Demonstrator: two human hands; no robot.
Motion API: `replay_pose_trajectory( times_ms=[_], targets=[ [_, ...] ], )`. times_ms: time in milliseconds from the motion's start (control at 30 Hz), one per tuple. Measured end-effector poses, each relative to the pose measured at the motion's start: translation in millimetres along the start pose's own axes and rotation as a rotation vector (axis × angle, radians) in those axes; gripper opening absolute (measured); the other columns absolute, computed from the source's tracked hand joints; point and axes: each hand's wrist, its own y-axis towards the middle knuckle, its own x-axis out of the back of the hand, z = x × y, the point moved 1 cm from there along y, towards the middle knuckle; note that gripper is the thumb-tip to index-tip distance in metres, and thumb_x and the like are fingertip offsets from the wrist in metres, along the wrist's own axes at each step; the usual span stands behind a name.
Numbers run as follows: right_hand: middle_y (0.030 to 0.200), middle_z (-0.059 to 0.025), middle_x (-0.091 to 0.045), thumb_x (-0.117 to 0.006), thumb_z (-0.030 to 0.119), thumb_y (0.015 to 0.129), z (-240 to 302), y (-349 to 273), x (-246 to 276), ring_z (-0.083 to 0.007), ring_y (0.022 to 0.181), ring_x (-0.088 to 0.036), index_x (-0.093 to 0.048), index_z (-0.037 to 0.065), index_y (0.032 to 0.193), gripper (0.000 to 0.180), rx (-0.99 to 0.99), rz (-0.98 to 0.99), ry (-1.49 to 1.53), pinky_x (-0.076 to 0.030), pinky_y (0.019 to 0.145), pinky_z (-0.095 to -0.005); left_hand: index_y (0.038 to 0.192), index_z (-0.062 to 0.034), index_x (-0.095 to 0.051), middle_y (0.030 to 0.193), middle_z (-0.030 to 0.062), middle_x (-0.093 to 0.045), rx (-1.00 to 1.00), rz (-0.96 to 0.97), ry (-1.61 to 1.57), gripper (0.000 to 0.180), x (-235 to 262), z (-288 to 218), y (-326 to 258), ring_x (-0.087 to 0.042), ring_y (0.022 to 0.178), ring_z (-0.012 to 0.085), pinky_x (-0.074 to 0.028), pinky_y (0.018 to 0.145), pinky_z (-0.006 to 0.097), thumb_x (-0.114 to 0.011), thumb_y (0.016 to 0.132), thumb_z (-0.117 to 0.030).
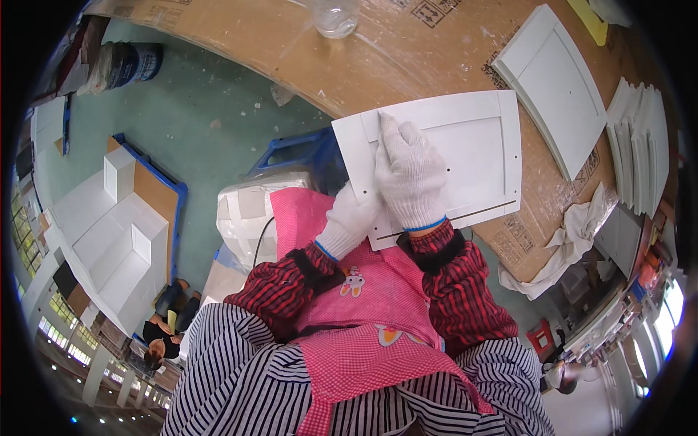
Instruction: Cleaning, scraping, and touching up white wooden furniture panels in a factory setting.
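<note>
A white rectangular panel with a recessed middle and small dark holes [472, 156] lies partly over the brown cardboard-covered surface [436, 69], its 8 o'clock end jutting past the edge. Clock directions run around this panel, with 12 away from the person.

Both hands wear white knitted gloves. The left hand [354, 214] curls over the panel's edge at 8 o'clock and has hold of it, its fingertips partly hidden. The right hand [412, 174] rests on the panel's face, fingers close together and pointing to 11 o'clock; whether it grips anything cannot be told.

At 2 o'clock lies another white framed panel [556, 94], at 3 o'clock a stack of white panels [640, 149], at 4 o'clock a crumpled white cloth-like sheet [567, 243], and at 11 o'clock a clear rounded container [337, 18]. A blue plastic stool [294, 154] stands at 9 o'clock.
</note>
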Motion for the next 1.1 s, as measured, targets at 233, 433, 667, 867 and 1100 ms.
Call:
replay_pose_trajectory(
  times_ms=[233, 433, 667, 867, 1100],
  targets=[
    [0.088, -0.0114, -0.062, -0.067, 0.011, 0.084, 4, 3, 2, -0.0309, 0.074, -0.064, -0.069, 0.007, 0.123, 0.039, -0.012, 0.019, 0.077, -0.053, 0.065, -0.0408, 0.117, 0.0023, -0.062, 0.104, 0.0189, -0.070, -0.075, -0.038, 0.100, 0.035, 0, 5, -1, -0.069, 0.088, 0.0284, -0.055, 0.076, 0.039, -0.064, 0.094, -0.024],
    [0.090, -0.0120, -0.063, -0.067, 0.008, 0.084, -8, 4, 3, -0.0324, 0.075, -0.064, -0.067, 0.008, 0.124, 0.041, -0.128, 0.003, -0.011, -0.053, 0.066, -0.0410, 0.120, 0.0016, -0.060, 0.104, 0.0211, -0.070, -0.211, -0.013, 0.012, 0.039, -1, 18, 4, -0.070, 0.091, 0.0324, -0.055, 0.077, 0.041, -0.063, 0.093, -0.026],
    [0.090, -0.0137, -0.064, -0.065, 0.008, 0.085, -48, 12, 27, -0.0313, 0.076, -0.064, -0.070, 0.008, 0.119, 0.034, -0.145, -0.007, -0.079, -0.053, 0.067, -0.0414, 0.115, 0.0030, -0.062, 0.099, 0.0111, -0.071, -0.069, 0.016, -0.053, 0.036, 2, 7, -2, -0.067, 0.089, 0.0178, -0.054, 0.078, 0.033, -0.069, 0.093, -0.025],
    [0.093, -0.0130, -0.064, -0.063, 0.014, 0.084, -1, 4, 2, -0.0291, 0.087, -0.066, -0.064, 0.002, 0.123, 0.041, 0.075, 0.036, -0.041, -0.055, 0.072, -0.0403, 0.118, 0.0029, -0.061, 0.100, 0.0136, -0.071, -0.142, -0.031, -0.014, 0.036, -1, 25, 5, -0.068, 0.090, 0.0203, -0.055, 0.078, 0.035, -0.065, 0.095, -0.024],
    [0.090, -0.0114, -0.063, -0.067, 0.010, 0.082, 3, 3, 5, -0.0314, 0.077, -0.065, -0.068, 0.008, 0.122, 0.040, -0.098, 0.056, 0.006, -0.054, 0.068, -0.0392, 0.123, 0.0040, -0.060, 0.108, 0.0173, -0.071, -0.159, -0.065, 0.266, 0.037, 0, 16, 5, -0.068, 0.095, 0.0250, -0.055, 0.081, 0.037, -0.057, 0.098, -0.023]
  ],
)
